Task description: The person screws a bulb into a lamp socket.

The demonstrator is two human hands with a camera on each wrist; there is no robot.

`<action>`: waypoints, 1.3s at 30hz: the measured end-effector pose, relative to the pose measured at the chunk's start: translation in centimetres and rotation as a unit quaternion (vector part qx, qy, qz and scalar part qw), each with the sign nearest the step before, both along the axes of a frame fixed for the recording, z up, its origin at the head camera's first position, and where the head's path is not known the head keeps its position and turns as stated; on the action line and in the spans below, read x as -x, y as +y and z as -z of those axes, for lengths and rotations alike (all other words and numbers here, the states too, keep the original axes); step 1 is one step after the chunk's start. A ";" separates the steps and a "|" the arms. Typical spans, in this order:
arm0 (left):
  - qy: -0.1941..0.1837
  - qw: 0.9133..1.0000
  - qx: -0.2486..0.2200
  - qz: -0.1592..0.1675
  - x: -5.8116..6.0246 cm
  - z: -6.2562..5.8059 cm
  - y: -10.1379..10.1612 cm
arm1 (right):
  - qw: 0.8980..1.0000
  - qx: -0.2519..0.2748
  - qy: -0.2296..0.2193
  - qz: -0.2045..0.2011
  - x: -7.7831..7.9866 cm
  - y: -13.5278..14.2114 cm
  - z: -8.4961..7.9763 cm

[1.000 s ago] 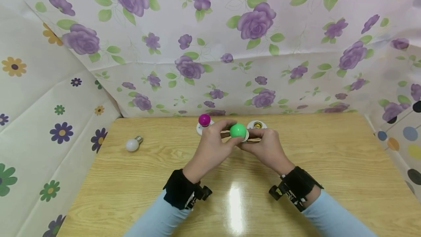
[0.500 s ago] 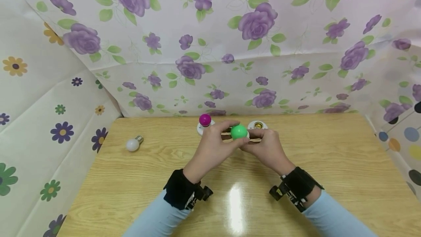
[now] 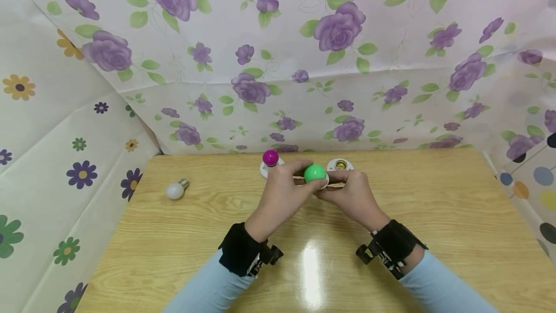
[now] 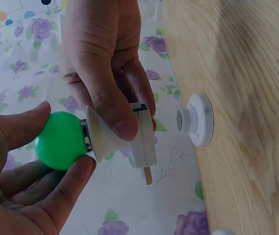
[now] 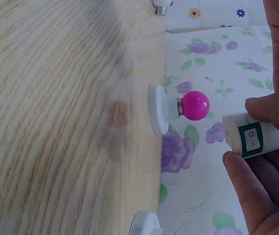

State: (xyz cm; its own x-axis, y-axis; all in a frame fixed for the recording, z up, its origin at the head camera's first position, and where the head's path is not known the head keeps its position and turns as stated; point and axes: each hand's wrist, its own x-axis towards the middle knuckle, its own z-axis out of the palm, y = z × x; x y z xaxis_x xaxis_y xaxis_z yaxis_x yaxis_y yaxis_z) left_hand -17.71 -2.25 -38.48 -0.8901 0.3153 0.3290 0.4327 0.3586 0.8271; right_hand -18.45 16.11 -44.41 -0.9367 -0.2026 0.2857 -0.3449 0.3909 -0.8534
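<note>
Between the fingertips of my left hand [image 3: 282, 190] is a round green light bulb [image 3: 314, 174]. My right hand [image 3: 355, 199] grips a white plug-in lamp holder [image 4: 111, 138] with its thumb on one side and fingers on the other. The bulb's metal base sits at the holder's flared mouth, and a strip of metal shows between them in the left wrist view. A flat plug prong [image 4: 148, 175] sticks out from the holder's far end. In the right wrist view a rocker switch [image 5: 252, 139] in a green frame faces the camera.
Behind the left hand, a magenta bulb [image 3: 270, 158] stands in a white round socket [image 5: 155, 110]. Another white socket [image 3: 333, 163], without a bulb, stands behind the right hand. A white bulb [image 3: 175, 191] lies at the left of the wooden table [image 3: 195, 250]. Flowered sheeting rises behind.
The left thumb slides out across the bulb and then draws back, while the left wrist shifts slightly right. The right hand stays in place on the lamp holder.
</note>
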 end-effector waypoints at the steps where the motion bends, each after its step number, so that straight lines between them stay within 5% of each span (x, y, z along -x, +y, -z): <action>1: 0.003 1.000 0.003 0.003 0.0 0.0 0.0 | 1.000 -0.001 0.001 -0.001 0.0 0.0 0.0; 18: 0.029 0.996 0.060 0.067 0.5 -0.3 -0.6 | 0.999 -0.016 -0.007 -0.027 0.1 0.1 -0.3; 28: 0.004 0.992 0.077 0.100 0.6 -0.5 -1.0 | 0.998 -0.023 -0.025 -0.052 0.1 0.5 -0.1; 39: 0.034 0.998 0.044 0.017 0.6 -0.5 -0.3 | 0.998 0.047 -0.012 -0.027 0.1 -0.2 -0.1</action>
